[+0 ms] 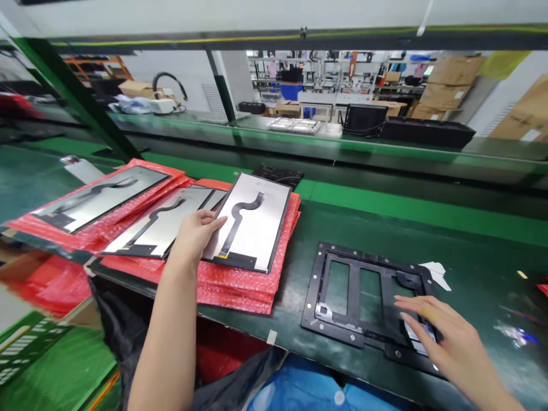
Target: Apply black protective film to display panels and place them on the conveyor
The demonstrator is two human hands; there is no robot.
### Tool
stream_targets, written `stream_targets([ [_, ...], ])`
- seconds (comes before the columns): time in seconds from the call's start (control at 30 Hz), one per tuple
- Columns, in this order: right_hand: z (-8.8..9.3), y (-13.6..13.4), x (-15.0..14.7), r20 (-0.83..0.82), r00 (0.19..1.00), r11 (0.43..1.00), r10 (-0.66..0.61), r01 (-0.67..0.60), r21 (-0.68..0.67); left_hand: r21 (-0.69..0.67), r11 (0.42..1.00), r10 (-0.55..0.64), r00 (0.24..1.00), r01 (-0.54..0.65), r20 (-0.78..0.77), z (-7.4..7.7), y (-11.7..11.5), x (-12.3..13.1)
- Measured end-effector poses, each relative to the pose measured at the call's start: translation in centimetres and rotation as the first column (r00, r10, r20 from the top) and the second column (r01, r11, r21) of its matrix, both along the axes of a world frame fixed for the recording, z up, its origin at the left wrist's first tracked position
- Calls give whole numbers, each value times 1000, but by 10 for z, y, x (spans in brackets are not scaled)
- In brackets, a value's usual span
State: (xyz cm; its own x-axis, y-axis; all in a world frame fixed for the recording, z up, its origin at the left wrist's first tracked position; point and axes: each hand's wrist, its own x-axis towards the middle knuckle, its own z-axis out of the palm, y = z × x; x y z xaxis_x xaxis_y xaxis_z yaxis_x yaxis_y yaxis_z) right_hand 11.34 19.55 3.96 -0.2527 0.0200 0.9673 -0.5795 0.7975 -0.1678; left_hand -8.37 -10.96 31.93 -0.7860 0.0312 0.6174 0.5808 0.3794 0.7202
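My left hand (194,235) grips the left edge of a silver display panel (257,222) with a black flex cable on its back. The panel lies on a stack of red bubble-wrap sheets (240,285). Two more panels (165,225) (100,197) lie further left on red wrap. My right hand (445,337) rests with fingers spread flat on the lower right corner of a black metal frame fixture (363,297) on the green bench.
White scraps of paper (436,271) lie just right of the fixture. A raised green conveyor shelf (299,142) runs across the back with clear trays (295,124) and black boxes (428,131). A black bag (124,337) and blue plastic (299,388) hang below the bench's front edge.
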Motion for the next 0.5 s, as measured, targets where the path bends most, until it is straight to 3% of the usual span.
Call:
stream_targets([
  [0.1, 24, -20, -4, -77, 996, 997, 54, -58, -46, 264, 951, -160, 987, 163, -32, -7, -5, 31],
  [0.17, 44, -40, -8, -148, 988, 998, 41, -48, -41, 347, 898, -265, 962, 270, -61, -21, -3, 52],
  [0.27, 73, -71, -15, -163, 986, 988, 30, -5, 155, 357, 833, -449, 893, 422, -6, -56, 14, 77],
  [0.33, 86, -84, -21, -143, 989, 950, 48, -1, 311, 369, 800, -531, 845, 473, 69, -81, 31, 89],
  [0.4, 91, -88, -25, -139, 988, 910, 69, -5, 415, 379, 770, -593, 795, 513, 128, -101, 50, 97],
  [0.5, 86, -79, -24, -181, 980, 909, 77, 6, 416, 332, 711, -689, 707, 620, 156, -117, 72, 104],
])
